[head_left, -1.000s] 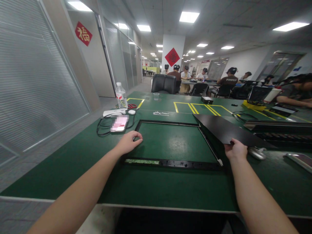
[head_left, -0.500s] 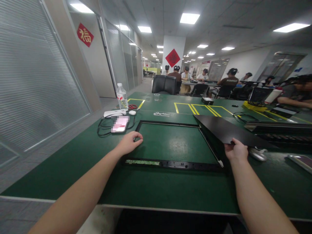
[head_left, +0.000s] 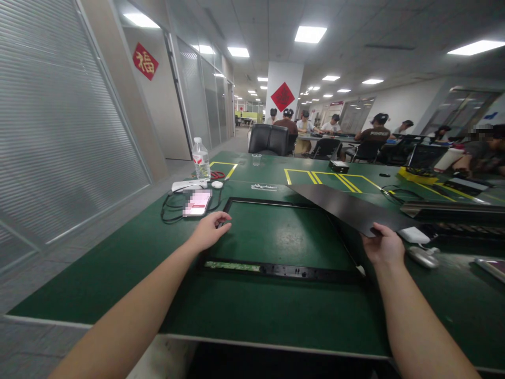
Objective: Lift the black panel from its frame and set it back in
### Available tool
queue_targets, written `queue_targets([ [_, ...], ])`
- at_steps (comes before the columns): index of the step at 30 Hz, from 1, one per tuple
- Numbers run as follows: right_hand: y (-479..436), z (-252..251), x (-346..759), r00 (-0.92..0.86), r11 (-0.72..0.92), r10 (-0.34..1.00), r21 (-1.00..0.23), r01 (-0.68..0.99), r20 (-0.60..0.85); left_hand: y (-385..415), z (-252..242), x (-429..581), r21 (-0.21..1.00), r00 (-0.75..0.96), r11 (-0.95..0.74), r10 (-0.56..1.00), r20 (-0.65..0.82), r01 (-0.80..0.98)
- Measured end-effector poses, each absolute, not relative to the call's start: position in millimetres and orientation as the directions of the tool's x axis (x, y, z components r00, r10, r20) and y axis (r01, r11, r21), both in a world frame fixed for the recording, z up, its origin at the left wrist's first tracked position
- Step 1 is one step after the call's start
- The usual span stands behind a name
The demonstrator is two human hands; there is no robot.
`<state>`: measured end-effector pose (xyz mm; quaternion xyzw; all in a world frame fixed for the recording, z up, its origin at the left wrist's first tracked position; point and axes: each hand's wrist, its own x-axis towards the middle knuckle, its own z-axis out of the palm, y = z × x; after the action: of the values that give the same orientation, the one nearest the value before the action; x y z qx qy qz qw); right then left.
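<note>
A thin black rectangular frame (head_left: 307,270) lies flat on the green table. A green circuit strip (head_left: 232,266) runs along part of its near bar. My left hand (head_left: 209,230) rests at the frame's left bar, its thumb and fingers curled about it. My right hand (head_left: 382,245) pinches the near right edge of a thin dark flat panel (head_left: 343,204), thumb on top. The panel is tilted above the frame's far right corner and hides that corner.
A pixelated phone (head_left: 198,203), cables, a white mouse (head_left: 216,185) and a water bottle (head_left: 201,160) stand at left. White bits (head_left: 264,187) lie beyond the frame. At right are a silver mouse (head_left: 423,257) and long dark bars (head_left: 450,208). People sit farther off.
The dark panel has moved left, over the far bar and right corner of the frame. A white case behind my right hand has come into view. My left hand stays at the left bar.
</note>
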<state>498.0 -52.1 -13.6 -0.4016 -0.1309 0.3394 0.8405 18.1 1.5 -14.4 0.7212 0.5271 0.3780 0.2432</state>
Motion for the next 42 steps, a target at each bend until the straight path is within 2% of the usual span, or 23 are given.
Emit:
queue_targets([
  [5, -62, 4, 477, 0.646, 0.403, 0.761, -0.734, -0.546, -0.063, 2, -14, 20, 0.91, 0.036, -0.227, 0.973, 0.229, 0.346],
  [10, -71, 17, 472, 0.556, 0.307, 0.82, -0.713, -0.63, -0.138, 0, -10, 25, 0.994, -0.081, -0.091, 0.992, 0.096, 0.061],
  [15, -71, 9, 483, 0.511, 0.225, 0.841, -0.746, -0.627, -0.176, -5, 3, 30, 0.981, -0.137, 0.051, 0.988, -0.077, -0.185],
  [20, -71, 4, 485, 0.498, 0.166, 0.844, -0.786, -0.595, -0.198, -9, 13, 31, 0.904, -0.071, 0.171, 0.974, -0.215, -0.391],
  [26, -74, 3, 484, 0.452, 0.09, 0.87, -0.837, -0.54, -0.198, -11, 21, 29, 0.824, 0.066, 0.289, 0.953, -0.295, -0.487],
  [31, -74, 1, 482, 0.352, 0.012, 0.922, -0.899, -0.438, -0.159, -11, 26, 27, 0.79, 0.005, 0.277, 0.945, -0.328, -0.547],
  [34, -75, 3, 476, 0.283, -0.042, 0.943, -0.909, -0.414, -0.173, -12, 27, 25, 0.787, 0.036, 0.323, 0.933, -0.358, -0.526],
  [38, -77, 4, 467, 0.165, -0.088, 0.974, -0.926, -0.368, -0.158, -13, 29, 23, 0.797, 0.03, 0.289, 0.946, -0.323, -0.53],
  [42, -77, 3, 466, 0.119, -0.118, 0.979, -0.941, -0.318, -0.163, -16, 33, 22, 0.789, 0.017, 0.266, 0.951, -0.308, -0.554],
])
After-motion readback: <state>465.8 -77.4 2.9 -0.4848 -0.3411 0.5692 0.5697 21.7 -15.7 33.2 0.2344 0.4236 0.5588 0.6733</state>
